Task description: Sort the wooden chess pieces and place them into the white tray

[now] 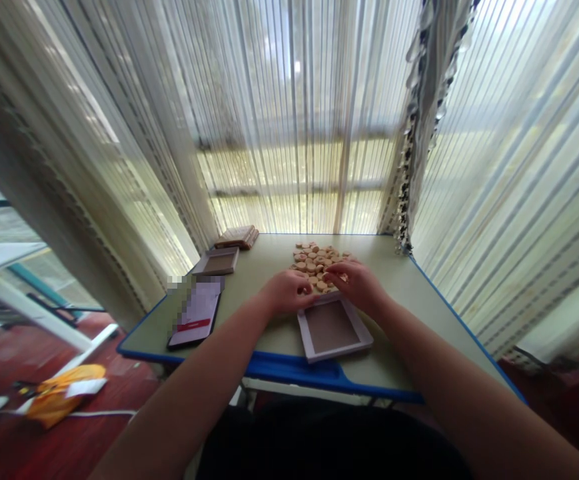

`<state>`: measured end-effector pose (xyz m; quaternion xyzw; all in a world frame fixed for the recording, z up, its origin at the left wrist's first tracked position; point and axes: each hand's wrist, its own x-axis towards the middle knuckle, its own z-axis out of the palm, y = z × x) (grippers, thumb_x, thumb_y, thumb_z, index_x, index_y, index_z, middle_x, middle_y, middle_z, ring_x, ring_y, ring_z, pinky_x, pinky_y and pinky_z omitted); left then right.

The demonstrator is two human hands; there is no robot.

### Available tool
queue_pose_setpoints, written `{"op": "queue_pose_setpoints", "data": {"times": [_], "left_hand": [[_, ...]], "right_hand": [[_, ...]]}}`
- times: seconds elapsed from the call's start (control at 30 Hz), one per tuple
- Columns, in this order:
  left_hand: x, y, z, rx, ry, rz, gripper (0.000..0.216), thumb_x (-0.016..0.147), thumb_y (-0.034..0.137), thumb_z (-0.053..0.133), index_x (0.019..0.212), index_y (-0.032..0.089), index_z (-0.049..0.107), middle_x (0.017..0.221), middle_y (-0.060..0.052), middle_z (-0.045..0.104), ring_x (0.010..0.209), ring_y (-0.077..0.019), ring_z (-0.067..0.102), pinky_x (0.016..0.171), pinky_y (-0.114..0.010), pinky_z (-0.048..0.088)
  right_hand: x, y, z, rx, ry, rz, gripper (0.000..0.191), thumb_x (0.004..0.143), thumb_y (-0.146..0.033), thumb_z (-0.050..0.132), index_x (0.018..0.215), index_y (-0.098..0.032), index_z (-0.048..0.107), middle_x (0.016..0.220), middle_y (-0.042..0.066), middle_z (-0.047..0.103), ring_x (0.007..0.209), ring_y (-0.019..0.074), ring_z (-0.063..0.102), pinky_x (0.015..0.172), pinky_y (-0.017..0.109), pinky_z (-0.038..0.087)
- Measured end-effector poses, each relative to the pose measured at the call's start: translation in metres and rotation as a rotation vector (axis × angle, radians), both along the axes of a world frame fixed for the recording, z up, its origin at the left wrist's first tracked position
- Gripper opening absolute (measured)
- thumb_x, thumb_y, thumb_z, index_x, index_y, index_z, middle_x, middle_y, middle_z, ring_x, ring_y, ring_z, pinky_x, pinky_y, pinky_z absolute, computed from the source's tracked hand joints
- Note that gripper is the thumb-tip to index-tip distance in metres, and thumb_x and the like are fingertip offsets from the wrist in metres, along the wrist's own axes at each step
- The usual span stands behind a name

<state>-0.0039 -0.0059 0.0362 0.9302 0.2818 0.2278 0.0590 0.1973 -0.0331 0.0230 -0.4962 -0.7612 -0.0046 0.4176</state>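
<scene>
A pile of small round wooden discs (315, 257) lies on the far middle of the table. My left hand (289, 291) rests at the near edge of the pile with its fingers curled; what they hold is hidden. My right hand (356, 280) is pinched on the discs at the pile's near right side. Just in front of both hands lies a shallow white-rimmed tray (333, 329) with a brown inside, tilted a little on the table.
The greenish table has a blue rim (289, 367). A phone (195, 319) lies at the left, a second shallow tray (217, 261) behind it, and a wooden box (236, 237) at the far left. Sheer curtains (289, 113) hang behind. An orange object (59, 395) lies on the floor.
</scene>
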Motion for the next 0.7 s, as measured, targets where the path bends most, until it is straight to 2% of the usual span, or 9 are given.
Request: {"op": "queue_pose_setpoints", "data": {"times": [0.13,0.27,0.43,0.6,0.7], "left_hand": [[-0.012,0.002,0.005,0.081,-0.074,0.161,0.031,0.074,0.043,0.055,0.064,0.015,0.064,0.062,-0.002,0.058,0.058,-0.0108,0.050,0.058,-0.023,0.036],[-0.016,0.004,0.004,-0.022,0.029,0.120,0.030,0.071,0.041,0.058,0.058,0.014,0.061,0.054,0.000,0.054,0.051,-0.0088,0.045,0.051,-0.022,0.032],[-0.017,0.009,0.002,0.022,-0.031,0.152,0.025,0.067,0.039,0.059,0.065,0.015,0.062,0.064,-0.001,0.058,0.058,-0.0103,0.048,0.055,-0.022,0.033],[-0.020,0.011,-0.001,-0.099,0.025,0.171,0.025,0.065,0.031,0.056,0.047,0.013,0.055,0.041,0.005,0.039,0.042,-0.0059,0.035,0.044,-0.021,0.023],[-0.019,0.010,-0.002,-0.104,-0.015,0.192,0.027,0.065,0.031,0.055,0.045,0.012,0.055,0.038,0.006,0.035,0.041,-0.0051,0.032,0.044,-0.021,0.021]], "right_hand": [[-0.004,-0.012,0.006,-0.027,0.039,0.043,0.016,0.075,-0.030,0.061,0.084,-0.019,0.069,0.082,0.005,0.069,0.080,0.0184,0.059,0.074,0.031,0.045],[-0.005,-0.018,0.009,-0.036,0.086,0.116,0.015,0.076,-0.028,0.061,0.084,-0.020,0.070,0.081,0.004,0.069,0.077,0.0172,0.058,0.074,0.030,0.046],[-0.011,-0.019,0.007,0.000,0.077,0.178,0.014,0.076,-0.030,0.062,0.081,-0.022,0.072,0.077,0.005,0.069,0.082,0.0189,0.057,0.077,0.033,0.045],[-0.021,-0.026,0.006,-0.111,-0.068,0.286,0.014,0.076,-0.030,0.062,0.079,-0.023,0.073,0.071,0.004,0.067,0.081,0.0187,0.057,0.072,0.030,0.045],[-0.024,-0.027,0.003,-0.136,-0.126,0.262,0.014,0.076,-0.031,0.062,0.077,-0.023,0.073,0.069,0.003,0.066,0.076,0.0174,0.057,0.070,0.029,0.044]]}}
